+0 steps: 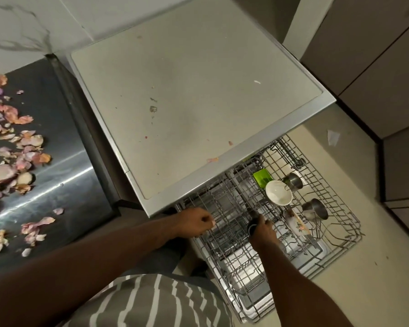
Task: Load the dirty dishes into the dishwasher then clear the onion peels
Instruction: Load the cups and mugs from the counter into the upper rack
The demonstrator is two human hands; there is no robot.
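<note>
The dishwasher's wire rack [335, 246] is pulled out below the white dishwasher top [187, 90]. In it sit a white bowl [279, 192], two steel cups [293, 181] [315, 208], a green item [262, 177] and a flowered plate [295, 224]. My right hand [263, 232] grips a dark-handled utensil [253, 224] over the rack's middle. My left hand [196, 221] hovers at the rack's left corner with its fingers curled; whether it touches the wire is unclear. Onion peels [12, 161] lie scattered over the steel counter [64, 161] at the left.
A marble wall [21, 24] rises behind the counter. Grey cabinet fronts [376, 67] stand at the right, beside a strip of pale floor [364, 173]. A few peel scraps [212, 159] lie on the dishwasher top's front edge. My striped shirt fills the bottom.
</note>
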